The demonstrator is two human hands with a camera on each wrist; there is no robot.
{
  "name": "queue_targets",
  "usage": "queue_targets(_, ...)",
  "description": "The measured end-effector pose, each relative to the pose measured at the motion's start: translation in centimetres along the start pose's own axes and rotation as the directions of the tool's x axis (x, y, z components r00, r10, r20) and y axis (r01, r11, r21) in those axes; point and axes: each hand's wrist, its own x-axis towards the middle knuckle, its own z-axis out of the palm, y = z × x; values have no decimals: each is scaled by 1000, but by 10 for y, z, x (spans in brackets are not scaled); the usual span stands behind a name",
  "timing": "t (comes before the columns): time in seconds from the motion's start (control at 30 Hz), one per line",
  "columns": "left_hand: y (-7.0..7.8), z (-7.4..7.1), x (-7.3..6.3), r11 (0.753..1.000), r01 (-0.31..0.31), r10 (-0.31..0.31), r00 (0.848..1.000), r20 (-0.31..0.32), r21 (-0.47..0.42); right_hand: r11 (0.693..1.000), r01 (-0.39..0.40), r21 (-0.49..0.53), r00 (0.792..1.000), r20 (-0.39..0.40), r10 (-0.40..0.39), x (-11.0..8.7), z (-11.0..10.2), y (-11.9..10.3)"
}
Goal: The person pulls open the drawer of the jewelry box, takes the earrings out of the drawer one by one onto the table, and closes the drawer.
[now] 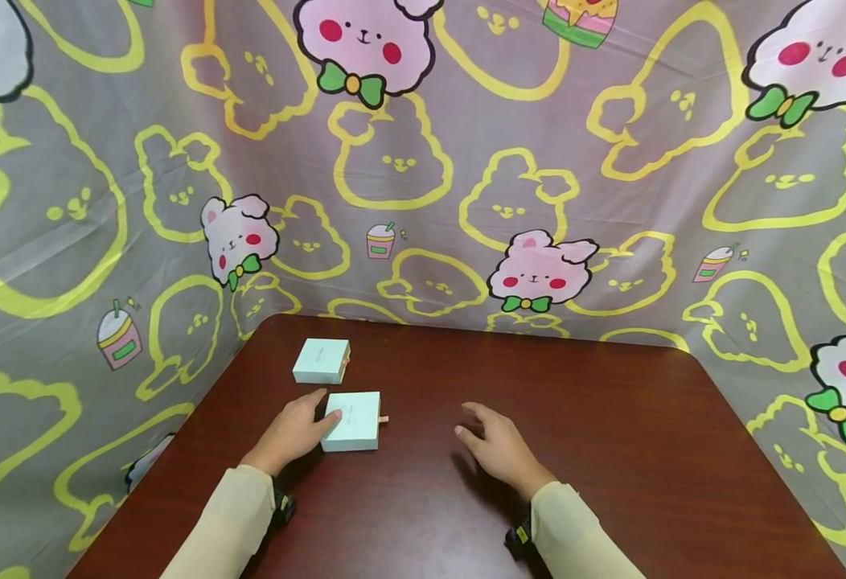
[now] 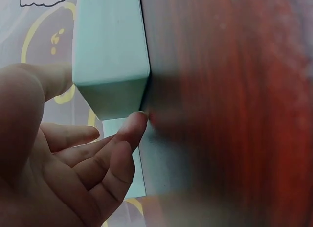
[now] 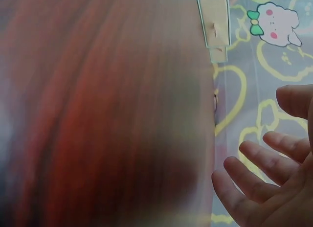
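A pale mint-green drawer-style box (image 1: 354, 422) with a small ribbon tab on its right side lies flat on the table. My left hand (image 1: 293, 434) is at its left edge, the thumb resting on the top. In the left wrist view, the other fingers (image 2: 132, 126) are loosely bent beside the lower edge of the box (image 2: 112, 41). Farther back stands a second similar mint box (image 1: 322, 360), also with a tab on its right. My right hand (image 1: 498, 446) hovers over the table to the right, fingers relaxed and apart, holding nothing.
The dark reddish-brown table (image 1: 575, 402) has rounded back corners. A grey cloth (image 1: 430, 185) with yellow outlines and rabbit faces hangs behind it and along both sides. Each wrist wears a black strap device, the left one (image 1: 283, 508) close to the tabletop.
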Motion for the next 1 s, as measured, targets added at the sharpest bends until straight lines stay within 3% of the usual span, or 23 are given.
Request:
queue_targets(0.33,-1,-1,4,1000,-5,5,1000,5,-26,999,22,-47,999,50,-20,9,10,-8)
queue_targets(0.73,2,0,11,999,11,-10,999,40,-42,999,38,-8,994,101,-37,25,20,-13)
queue_targets(1.0,3,2,14,1000,1,-1,1000,26,-22,998,14,54,990,142,-21,28,27,-18)
